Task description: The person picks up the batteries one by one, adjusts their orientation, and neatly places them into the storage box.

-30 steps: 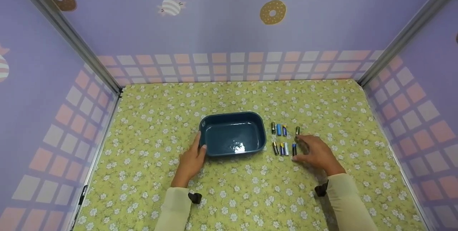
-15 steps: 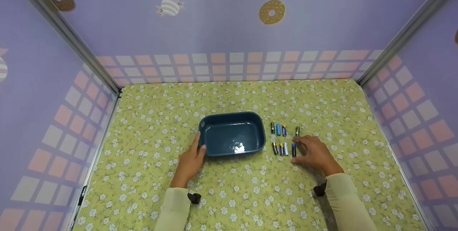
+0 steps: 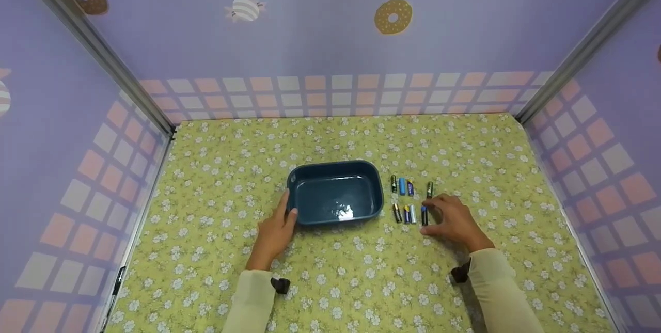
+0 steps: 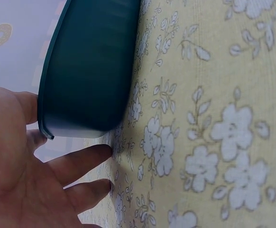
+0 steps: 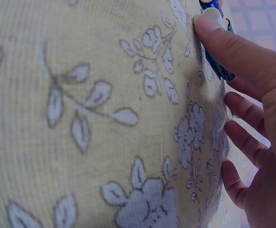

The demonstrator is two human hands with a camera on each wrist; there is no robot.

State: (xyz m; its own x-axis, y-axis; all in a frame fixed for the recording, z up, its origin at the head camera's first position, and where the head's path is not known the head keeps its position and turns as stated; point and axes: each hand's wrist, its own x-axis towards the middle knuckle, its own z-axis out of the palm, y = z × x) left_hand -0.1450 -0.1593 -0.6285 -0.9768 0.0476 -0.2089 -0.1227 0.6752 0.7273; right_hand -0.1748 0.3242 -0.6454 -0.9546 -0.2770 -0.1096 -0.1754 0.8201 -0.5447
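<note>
A dark teal rectangular basin [image 3: 334, 220] stands on the floral cloth. At its near left corner my left hand [image 3: 275, 231] touches the wall with thumb and forefinger; the left wrist view shows the thumb at the rim and other fingers reaching down to the cloth. Right of the basin lie several batteries, among them a light blue one [image 3: 402, 186] and a silver one [image 3: 412, 214]. My right hand [image 3: 454, 222] pinches a black battery with a blue end [image 3: 424, 216] lengthwise, thumb at its near end, forefinger at its far end. A green-black battery [image 3: 429, 189] lies just beyond the forefinger.
A yellow floral cloth [image 3: 227, 168] covers the table. Purple walls with a pink-and-white check band [image 3: 315, 95] enclose the back and both sides, joined by grey metal posts [image 3: 103, 59]. In the right wrist view, battery ends [image 5: 211, 14] show beyond the thumb.
The right forefinger has drawn back from the green-black battery to the far end of the black one, narrowing its span with the thumb. The left hand and basin stay put.
</note>
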